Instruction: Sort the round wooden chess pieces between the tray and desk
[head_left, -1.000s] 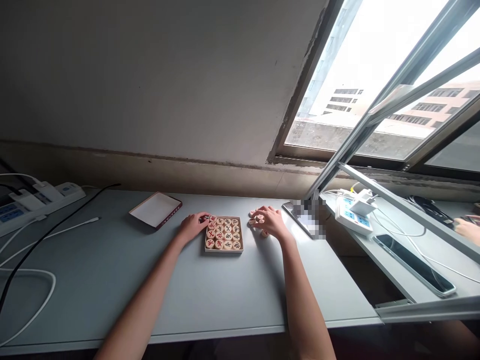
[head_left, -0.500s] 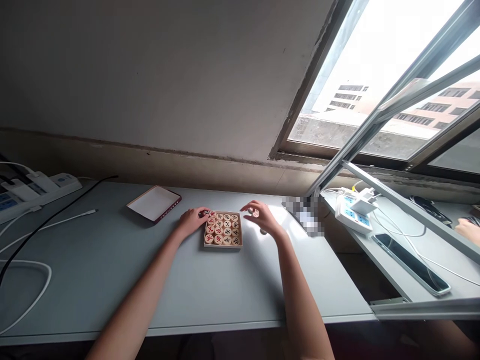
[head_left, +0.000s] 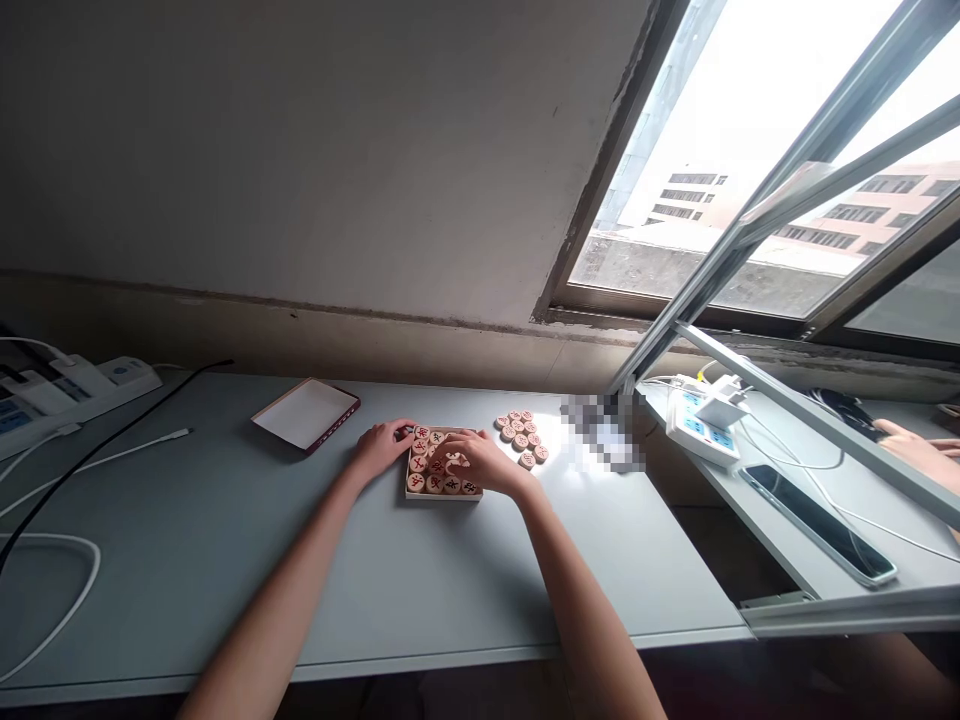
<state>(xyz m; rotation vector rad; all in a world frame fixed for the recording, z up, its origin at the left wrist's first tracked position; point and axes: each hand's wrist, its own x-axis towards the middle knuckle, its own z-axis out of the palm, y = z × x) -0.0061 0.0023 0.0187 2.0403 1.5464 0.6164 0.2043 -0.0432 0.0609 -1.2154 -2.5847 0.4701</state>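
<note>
Head view: the right hand [head_left: 480,462] has moved from the loose cluster of round wooden chess discs [head_left: 523,436] on the pale grey counter [head_left: 225,560] and now lies over the shallow square wooden box of chess discs [head_left: 429,478]. Its fingers curl downward onto the packed pieces; whether they pinch a disc cannot be told. The loose cluster, covered by this hand one second ago, lies exposed just right of the box. The left hand [head_left: 384,447] remains at the box's far left corner, fingers bent against the rim. The red-edged white lid [head_left: 306,414] lies apart, to the left. Judged from this, work has shifted from the cluster to the box.
</note>
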